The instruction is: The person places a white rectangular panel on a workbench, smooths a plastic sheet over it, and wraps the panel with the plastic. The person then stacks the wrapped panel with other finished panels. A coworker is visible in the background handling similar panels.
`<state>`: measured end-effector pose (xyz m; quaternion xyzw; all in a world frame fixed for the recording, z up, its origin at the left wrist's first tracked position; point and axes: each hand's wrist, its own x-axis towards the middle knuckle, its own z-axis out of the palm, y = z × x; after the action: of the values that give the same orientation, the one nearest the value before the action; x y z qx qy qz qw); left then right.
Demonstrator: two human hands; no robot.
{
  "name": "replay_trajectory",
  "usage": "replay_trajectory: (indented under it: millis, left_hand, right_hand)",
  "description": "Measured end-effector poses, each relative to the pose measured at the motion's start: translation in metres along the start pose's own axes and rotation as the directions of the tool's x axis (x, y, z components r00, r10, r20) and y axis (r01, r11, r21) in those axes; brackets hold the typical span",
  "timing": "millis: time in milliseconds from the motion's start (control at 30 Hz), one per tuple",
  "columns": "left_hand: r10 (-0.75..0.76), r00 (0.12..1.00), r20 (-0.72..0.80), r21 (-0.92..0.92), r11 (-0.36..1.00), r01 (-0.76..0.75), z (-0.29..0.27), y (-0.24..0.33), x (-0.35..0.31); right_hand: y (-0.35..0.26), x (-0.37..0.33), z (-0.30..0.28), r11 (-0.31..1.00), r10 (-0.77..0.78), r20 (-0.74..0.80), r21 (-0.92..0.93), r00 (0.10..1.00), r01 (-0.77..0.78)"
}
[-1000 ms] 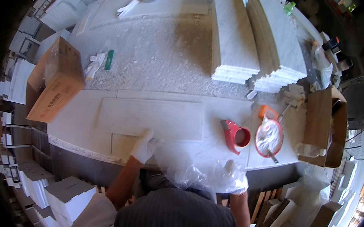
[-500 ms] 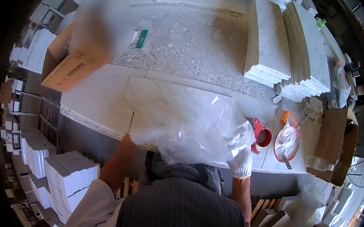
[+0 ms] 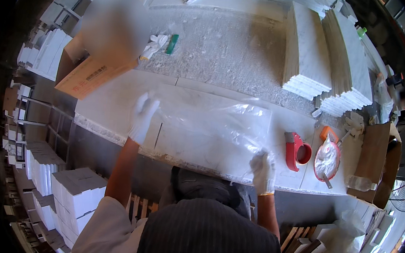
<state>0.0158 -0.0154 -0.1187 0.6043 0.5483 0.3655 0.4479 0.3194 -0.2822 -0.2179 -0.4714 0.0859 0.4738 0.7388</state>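
A clear plastic sheet or bag (image 3: 214, 127) is stretched over a white marble tile (image 3: 185, 103) on the workbench. My left hand (image 3: 143, 117), in a white glove, holds the sheet's left end, raised slightly above the tile. My gloved right hand (image 3: 263, 171) grips the sheet's lower right corner near the bench's front edge. The sheet spans between both hands and partly hides the tile beneath it.
A red tape dispenser (image 3: 297, 150) and a red-rimmed bowl of white paste (image 3: 326, 161) sit to the right. Stacked marble tiles (image 3: 312, 54) stand at the back right, a cardboard box (image 3: 91, 69) at the left, another (image 3: 377, 160) at the far right. Boxed stacks (image 3: 66, 196) fill the floor left.
The plastic sheet, earlier bunched near my body, is now spread out flat over the tile. My hands have moved apart, left hand leftward and up, right hand to the right.
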Motion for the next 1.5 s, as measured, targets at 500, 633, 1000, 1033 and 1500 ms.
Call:
replay_trajectory:
  millis: [500,633,1000,1033,1500]
  left_hand:
    - [-0.421,0.708,0.567,0.33,0.904,0.272,0.023,-0.053,-0.012]
    - [-0.322,0.641,0.697,0.111,0.931,0.347,-0.005,0.055,-0.006]
    - [0.376,0.927,0.013,0.643,0.707,-0.295,0.027,0.043,0.036]
    - [0.405,0.914,0.012,0.601,0.728,-0.331,0.038,0.049,0.018]
    - [0.443,0.486,0.753,0.315,0.406,-0.858,0.202,-0.032,-0.031]
  right_hand:
    - [0.019,-0.022,-0.007,0.972,0.23,0.04,-0.054,0.972,-0.228]
    - [0.0,-0.019,-0.02,0.944,0.28,0.157,0.132,0.947,-0.301]
    - [0.026,-0.028,-0.015,0.86,-0.071,-0.093,-0.51,0.993,0.014]
    - [0.03,-0.033,-0.02,0.837,-0.081,-0.105,-0.548,0.991,0.011]
    - [0.035,-0.038,-0.009,0.772,0.06,-0.113,-0.625,0.992,-0.118]
